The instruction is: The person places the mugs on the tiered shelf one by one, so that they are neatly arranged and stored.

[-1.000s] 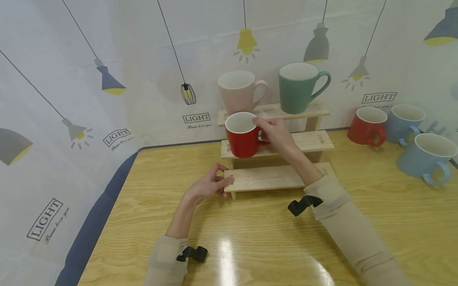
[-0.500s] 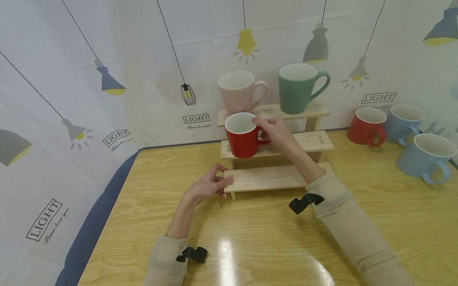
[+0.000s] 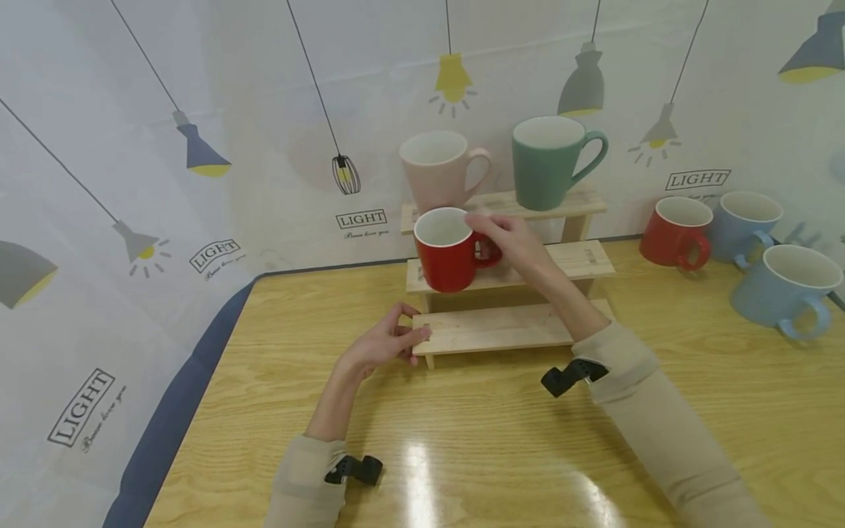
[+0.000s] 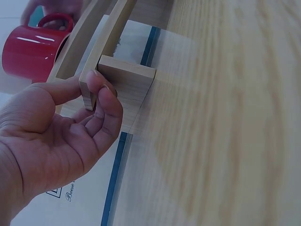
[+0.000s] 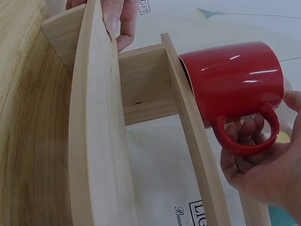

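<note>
A red mug (image 3: 450,262) with a white inside stands upright at the left end of the middle tier of a three-step wooden rack (image 3: 498,330). My right hand (image 3: 521,249) is at its handle side, the thumb at the rim and the other fingers curled behind the handle (image 5: 244,147). My left hand (image 3: 379,343) pinches the left end of the rack's lowest board; in the left wrist view its thumb and fingers (image 4: 110,113) close around that board end. A pink mug (image 3: 432,172) and a green mug (image 3: 546,165) stand on the top tier.
On the table (image 3: 462,433) to the right of the rack stand a smaller red mug (image 3: 667,235) and two blue mugs, one farther back (image 3: 739,231) and one nearer (image 3: 769,293). A lamp-patterned cloth (image 3: 277,132) hangs behind the table.
My right hand and forearm have shifted slightly to the right, and more of the red mug's handle shows. The mug and my left hand stay where they were.
</note>
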Demonstrator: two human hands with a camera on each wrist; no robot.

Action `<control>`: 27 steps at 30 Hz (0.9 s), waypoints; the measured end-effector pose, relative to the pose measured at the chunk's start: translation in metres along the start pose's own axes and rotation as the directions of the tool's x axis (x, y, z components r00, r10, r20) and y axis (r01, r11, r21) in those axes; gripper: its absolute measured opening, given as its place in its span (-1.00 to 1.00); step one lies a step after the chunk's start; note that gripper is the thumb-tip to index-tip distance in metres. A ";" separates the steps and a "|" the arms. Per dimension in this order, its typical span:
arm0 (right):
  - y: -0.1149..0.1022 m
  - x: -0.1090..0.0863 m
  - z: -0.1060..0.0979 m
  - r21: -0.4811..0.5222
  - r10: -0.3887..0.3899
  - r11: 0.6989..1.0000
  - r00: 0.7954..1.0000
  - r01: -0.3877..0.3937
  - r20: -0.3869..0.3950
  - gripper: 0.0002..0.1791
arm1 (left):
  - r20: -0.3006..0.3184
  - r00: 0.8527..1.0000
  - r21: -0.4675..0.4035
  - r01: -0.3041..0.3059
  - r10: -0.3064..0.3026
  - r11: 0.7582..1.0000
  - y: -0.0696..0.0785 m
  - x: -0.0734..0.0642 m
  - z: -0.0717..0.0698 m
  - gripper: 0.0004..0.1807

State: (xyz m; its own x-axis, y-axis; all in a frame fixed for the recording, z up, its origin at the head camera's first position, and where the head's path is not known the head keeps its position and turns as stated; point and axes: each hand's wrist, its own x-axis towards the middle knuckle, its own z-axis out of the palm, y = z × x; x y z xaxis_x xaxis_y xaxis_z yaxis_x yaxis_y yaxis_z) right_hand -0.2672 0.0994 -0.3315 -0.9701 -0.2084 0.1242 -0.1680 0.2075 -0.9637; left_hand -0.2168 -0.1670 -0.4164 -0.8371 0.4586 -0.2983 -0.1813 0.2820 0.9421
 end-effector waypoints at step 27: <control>0.016 -0.035 -0.054 -0.079 -0.085 0.993 0.996 0.082 -0.040 -0.56 | -0.014 1.000 0.011 0.019 -0.019 1.000 0.002 -0.001 0.002 -0.51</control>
State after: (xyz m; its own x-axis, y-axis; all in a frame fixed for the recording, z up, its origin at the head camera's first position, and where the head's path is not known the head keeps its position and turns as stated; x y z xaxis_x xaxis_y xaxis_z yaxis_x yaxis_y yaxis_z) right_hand -0.2448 0.1616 -0.3382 -0.9584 -0.1874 0.2151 -0.2602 0.2649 -0.9285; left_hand -0.2155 -0.1655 -0.4146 -0.8406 0.4412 -0.3142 -0.1919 0.2998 0.9345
